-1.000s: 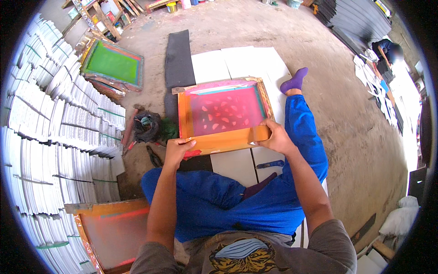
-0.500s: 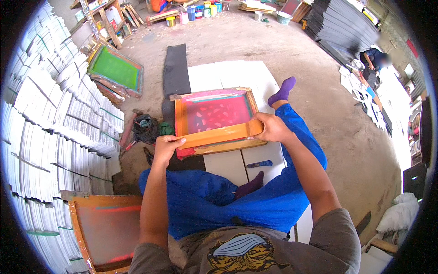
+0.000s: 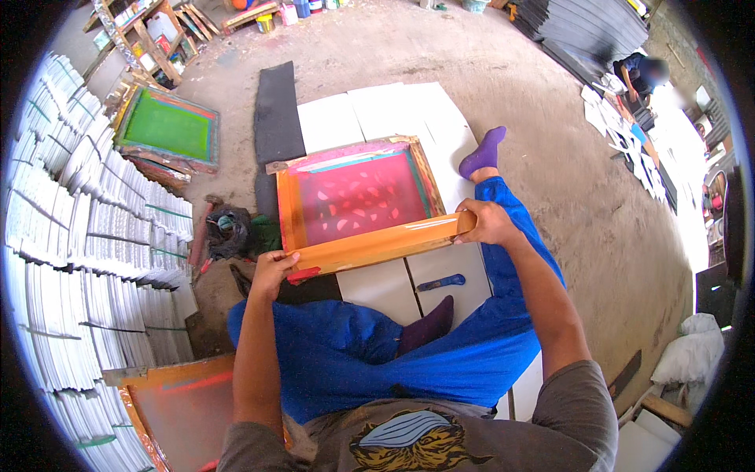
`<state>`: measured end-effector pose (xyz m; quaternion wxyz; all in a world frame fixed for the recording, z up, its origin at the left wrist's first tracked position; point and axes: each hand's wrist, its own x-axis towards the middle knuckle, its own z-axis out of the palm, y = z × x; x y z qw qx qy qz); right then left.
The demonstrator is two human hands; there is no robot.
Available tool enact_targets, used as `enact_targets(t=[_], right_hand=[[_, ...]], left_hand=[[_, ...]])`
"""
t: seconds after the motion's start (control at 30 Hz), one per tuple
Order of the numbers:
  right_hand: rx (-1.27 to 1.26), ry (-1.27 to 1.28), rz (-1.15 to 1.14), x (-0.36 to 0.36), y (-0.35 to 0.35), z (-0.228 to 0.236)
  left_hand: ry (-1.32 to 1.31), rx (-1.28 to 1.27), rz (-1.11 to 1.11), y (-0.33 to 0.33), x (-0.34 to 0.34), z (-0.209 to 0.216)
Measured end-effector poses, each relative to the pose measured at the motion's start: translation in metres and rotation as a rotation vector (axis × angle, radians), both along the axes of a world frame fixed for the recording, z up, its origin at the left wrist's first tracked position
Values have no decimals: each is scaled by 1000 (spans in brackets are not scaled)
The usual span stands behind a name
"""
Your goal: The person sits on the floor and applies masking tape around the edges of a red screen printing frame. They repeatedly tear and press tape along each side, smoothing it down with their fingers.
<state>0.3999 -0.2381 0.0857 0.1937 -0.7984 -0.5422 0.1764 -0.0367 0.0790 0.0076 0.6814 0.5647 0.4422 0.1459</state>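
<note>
A screen-printing frame (image 3: 429, 177) with pink mesh and several pale leaf-like shapes lies flat before my legs on white sheets. Along its near side stretches a strip of brown packing tape (image 3: 377, 242), pulled straight between my hands. My left hand (image 3: 271, 272) pinches the tape's left end at the frame's near left corner, thumb on top. At the other end, my right hand (image 3: 489, 223) grips the tape just past the right corner; its curled fingers partly hide what they hold. A blue utility knife (image 3: 442, 282) rests on the white sheets near my foot.
Bundled white sheets (image 3: 118, 228) are stacked high on the left. A green screen frame (image 3: 169, 130) leans beyond them, and another frame (image 3: 185, 401) stands by my left elbow. A black plastic bag (image 3: 228, 232) sits left of the pink frame. Far right, a person (image 3: 641, 75) bends over.
My right hand has moved outward to the right, and the tape strip between my hands is longer. My left hand has shifted slightly down toward the frame's near corner. The view has shifted too.
</note>
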Motion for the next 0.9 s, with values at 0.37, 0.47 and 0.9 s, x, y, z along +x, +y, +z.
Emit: enact_targets(t=[0.37,0.47,0.9], right_hand=[[217,162,7,25,11,-14],[219,178,-21,26,12,-10],[-63,-130,114,26,0,-38]], left_hand=[[-186,-106,55,12,26,28],[-150,-53,74,10,23,30],[109,52,-61,-7,0,-4]])
